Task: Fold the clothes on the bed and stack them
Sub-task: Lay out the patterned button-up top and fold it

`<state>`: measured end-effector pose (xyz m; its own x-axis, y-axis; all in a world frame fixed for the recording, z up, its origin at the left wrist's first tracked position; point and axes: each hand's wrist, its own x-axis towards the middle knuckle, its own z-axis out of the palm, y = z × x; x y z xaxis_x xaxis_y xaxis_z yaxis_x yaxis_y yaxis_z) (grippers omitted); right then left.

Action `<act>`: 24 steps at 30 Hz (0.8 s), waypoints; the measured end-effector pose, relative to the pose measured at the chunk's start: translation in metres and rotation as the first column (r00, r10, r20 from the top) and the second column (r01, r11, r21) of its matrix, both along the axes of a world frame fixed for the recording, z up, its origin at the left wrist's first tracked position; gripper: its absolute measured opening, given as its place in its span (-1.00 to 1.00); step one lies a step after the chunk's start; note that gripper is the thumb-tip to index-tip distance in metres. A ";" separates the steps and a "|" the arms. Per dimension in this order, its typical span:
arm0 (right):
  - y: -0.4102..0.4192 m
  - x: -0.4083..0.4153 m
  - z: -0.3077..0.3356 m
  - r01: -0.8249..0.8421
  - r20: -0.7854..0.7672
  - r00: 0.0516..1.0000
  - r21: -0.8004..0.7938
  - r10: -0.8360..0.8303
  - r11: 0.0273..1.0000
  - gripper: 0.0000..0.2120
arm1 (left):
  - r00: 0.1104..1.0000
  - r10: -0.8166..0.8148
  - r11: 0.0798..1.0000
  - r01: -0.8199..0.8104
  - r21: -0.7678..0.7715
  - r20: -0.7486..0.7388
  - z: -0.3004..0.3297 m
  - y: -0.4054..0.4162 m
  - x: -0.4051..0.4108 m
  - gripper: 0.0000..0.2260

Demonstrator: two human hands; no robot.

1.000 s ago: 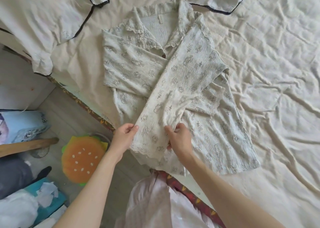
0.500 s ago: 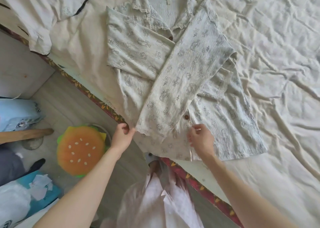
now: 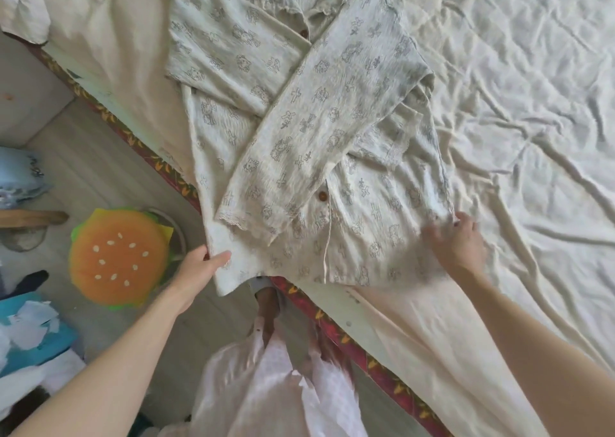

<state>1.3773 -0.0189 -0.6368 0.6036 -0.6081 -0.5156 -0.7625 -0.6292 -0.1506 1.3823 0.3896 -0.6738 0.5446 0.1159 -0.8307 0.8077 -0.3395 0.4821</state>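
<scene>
Your hands have spread apart to the shirt's [image 3: 332,120] lower corners. Left hand [image 3: 203,267] pinches the lower-left hem. Right hand [image 3: 461,245] grips the lower-right edge

Crinkled matt cloth shirt [image 3: 299,130] on wrinkled cloth sheet [image 3: 515,104].

- No words, labels, brand names or numbers can be read anywhere from here.
- The shirt [image 3: 309,144] on the bed carries only printed crosses and small figures, no lettering.
</scene>
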 end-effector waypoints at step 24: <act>-0.041 -0.096 0.056 0.456 -0.085 0.476 0.875 -0.875 0.163 -0.85 | 0.523 0.843 0.530 -0.768 -0.359 0.126 0.107 -0.056 -0.109 -0.94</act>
